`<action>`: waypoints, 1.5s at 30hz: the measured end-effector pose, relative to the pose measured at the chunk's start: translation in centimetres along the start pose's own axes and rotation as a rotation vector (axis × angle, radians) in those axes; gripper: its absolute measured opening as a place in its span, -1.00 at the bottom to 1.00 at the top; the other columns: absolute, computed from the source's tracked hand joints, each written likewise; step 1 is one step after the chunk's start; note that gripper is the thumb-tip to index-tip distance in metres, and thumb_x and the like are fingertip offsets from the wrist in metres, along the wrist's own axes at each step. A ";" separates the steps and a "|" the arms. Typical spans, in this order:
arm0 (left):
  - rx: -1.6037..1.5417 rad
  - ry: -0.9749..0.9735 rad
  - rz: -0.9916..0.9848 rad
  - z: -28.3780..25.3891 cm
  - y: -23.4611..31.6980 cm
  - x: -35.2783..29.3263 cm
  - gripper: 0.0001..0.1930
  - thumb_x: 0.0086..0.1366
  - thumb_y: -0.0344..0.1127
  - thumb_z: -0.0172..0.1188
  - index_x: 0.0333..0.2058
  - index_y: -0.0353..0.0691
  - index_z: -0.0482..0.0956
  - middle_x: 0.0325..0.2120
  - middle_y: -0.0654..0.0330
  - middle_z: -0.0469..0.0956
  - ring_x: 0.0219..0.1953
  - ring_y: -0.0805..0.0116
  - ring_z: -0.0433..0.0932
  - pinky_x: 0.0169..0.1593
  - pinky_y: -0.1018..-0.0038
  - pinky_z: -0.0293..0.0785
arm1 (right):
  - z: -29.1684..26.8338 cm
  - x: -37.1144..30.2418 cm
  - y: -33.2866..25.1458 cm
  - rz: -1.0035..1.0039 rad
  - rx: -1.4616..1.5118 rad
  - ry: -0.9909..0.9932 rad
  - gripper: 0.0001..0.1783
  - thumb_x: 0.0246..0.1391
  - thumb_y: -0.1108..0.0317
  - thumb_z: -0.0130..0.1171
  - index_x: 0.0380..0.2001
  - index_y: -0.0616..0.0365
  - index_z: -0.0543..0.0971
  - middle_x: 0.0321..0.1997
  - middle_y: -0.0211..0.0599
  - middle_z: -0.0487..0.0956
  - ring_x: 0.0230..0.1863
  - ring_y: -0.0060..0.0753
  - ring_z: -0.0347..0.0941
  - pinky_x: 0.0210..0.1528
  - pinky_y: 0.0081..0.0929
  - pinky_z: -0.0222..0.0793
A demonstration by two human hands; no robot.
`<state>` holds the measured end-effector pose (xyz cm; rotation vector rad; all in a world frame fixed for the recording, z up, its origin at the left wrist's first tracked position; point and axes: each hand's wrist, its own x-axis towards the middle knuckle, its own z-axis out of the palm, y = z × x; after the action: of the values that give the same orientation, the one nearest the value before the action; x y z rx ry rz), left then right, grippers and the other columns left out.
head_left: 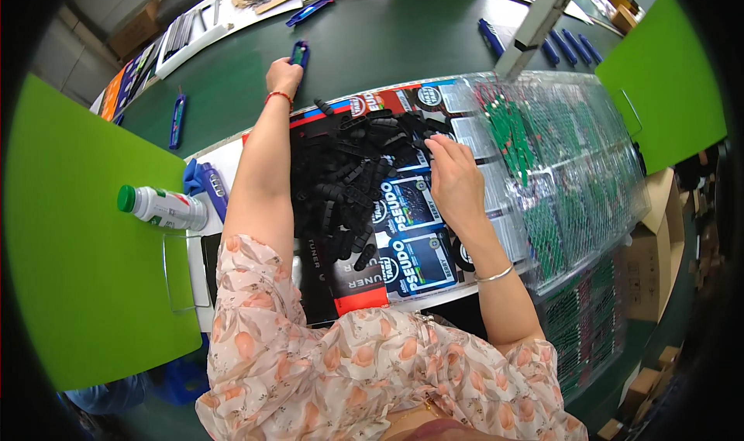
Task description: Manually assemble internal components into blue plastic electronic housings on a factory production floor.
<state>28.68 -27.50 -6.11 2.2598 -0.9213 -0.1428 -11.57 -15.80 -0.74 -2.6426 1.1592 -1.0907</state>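
My left hand reaches far across the green bench, closed on the near end of a blue plastic casing. A bit of green circuit board shows inside that casing. Below my left wrist, a heap of small ribbed black plastic parts lies over printed sheets. At the heap's right edge is my right hand, thumb and fingertips pinched together beside the black parts. Whatever those fingertips hold, if anything, is too small to make out.
Clear trays of green circuit boards lie to the right. More blue casings rest along the belt. A white bottle with a green cap is on the left. Bright green panels flank both sides; a cardboard box stands lower right.
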 end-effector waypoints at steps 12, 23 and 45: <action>0.264 -0.180 0.532 -13.8 -3.2 -10.3 -0.71 0.20 -0.29 0.12 -0.17 -0.35 0.59 -0.24 -0.20 0.59 -0.12 -0.14 0.56 0.01 0.15 0.47 | 1.0 0.0 -0.4 0.195 -0.196 -0.186 -0.83 0.04 0.45 0.14 -0.26 0.15 0.61 -0.21 -0.17 0.51 -0.19 -0.05 0.49 -0.23 -0.18 0.50; 0.308 -0.116 0.359 -16.5 -7.6 -24.3 -0.32 0.13 -0.24 0.27 0.19 -0.38 0.28 -0.30 -0.22 0.51 -0.19 -0.12 0.54 -0.04 0.17 0.46 | -2.0 -3.6 -3.0 0.425 0.563 -0.137 -0.71 -0.04 0.53 0.30 -0.18 0.29 0.56 -0.44 -0.16 0.58 -0.47 -0.35 0.57 -0.40 -0.45 0.44; -0.872 -0.656 0.175 -11.4 4.7 -40.0 -0.23 0.17 -0.58 0.25 0.33 -0.23 0.11 -0.27 0.29 0.51 -0.30 0.66 0.47 -0.22 0.66 0.44 | -5.1 -4.4 -6.6 0.231 0.665 -0.137 -0.81 -0.07 0.47 0.31 -0.31 0.24 0.65 -0.48 -0.23 0.62 -0.56 -0.46 0.50 -0.45 -0.53 0.42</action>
<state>0.09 2.52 -0.30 1.3086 -1.0853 -1.0335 -12.66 -7.02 2.57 -1.9853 0.8508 -1.0066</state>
